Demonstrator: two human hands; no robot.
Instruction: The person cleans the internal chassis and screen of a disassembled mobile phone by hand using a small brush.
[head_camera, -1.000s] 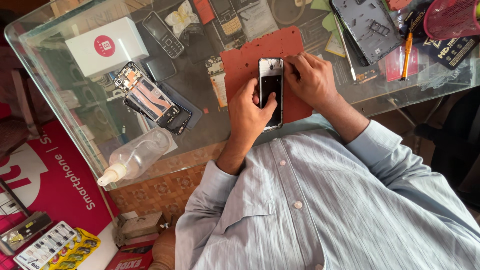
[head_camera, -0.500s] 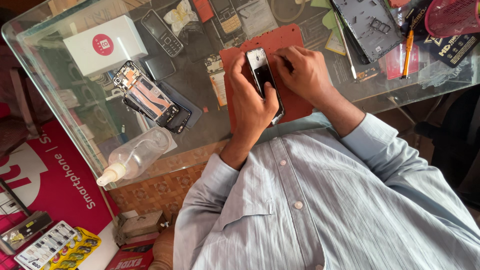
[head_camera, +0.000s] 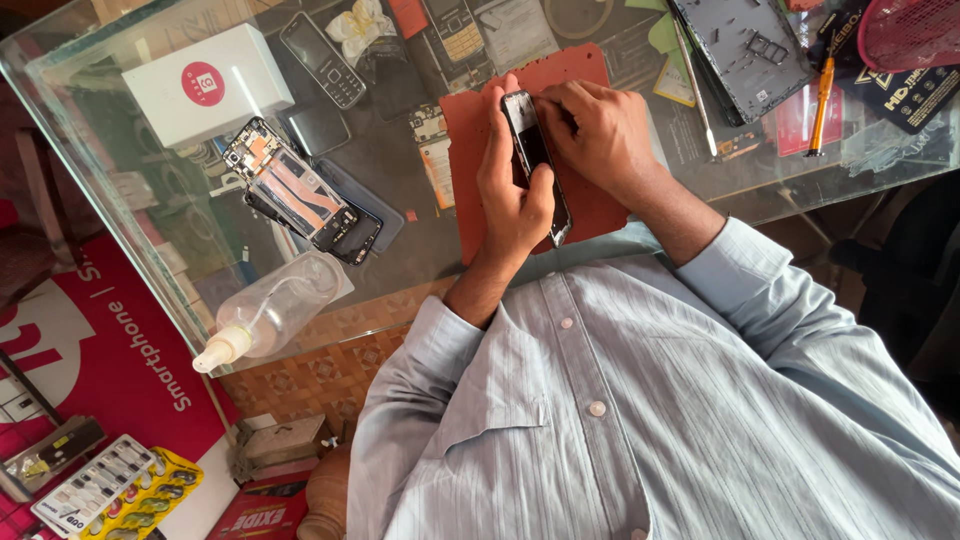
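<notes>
My left hand (head_camera: 512, 195) grips a black smartphone (head_camera: 536, 160), holding it tilted up on its long edge above a red work mat (head_camera: 470, 120) on the glass table. Thumb and fingers wrap both sides of the phone. My right hand (head_camera: 600, 130) sits just right of it, fingers curled against the phone's upper end and pinching at its edge. The fingertips hide the top corner of the phone. Both forearms come out of light blue striped shirt sleeves.
To the left lie a white box with a red circle (head_camera: 205, 90), an opened phone frame (head_camera: 300, 195) and a clear squeeze bottle (head_camera: 270, 310). Keypad phones (head_camera: 322, 60) lie at the back. At the right are a dark back cover (head_camera: 740, 50), a thin metal tool (head_camera: 695, 90) and an orange screwdriver (head_camera: 822, 100).
The phone lay flat on the red mat under both hands. My left hand has lifted it and turned it onto its edge; my right hand has shifted to its upper end.
</notes>
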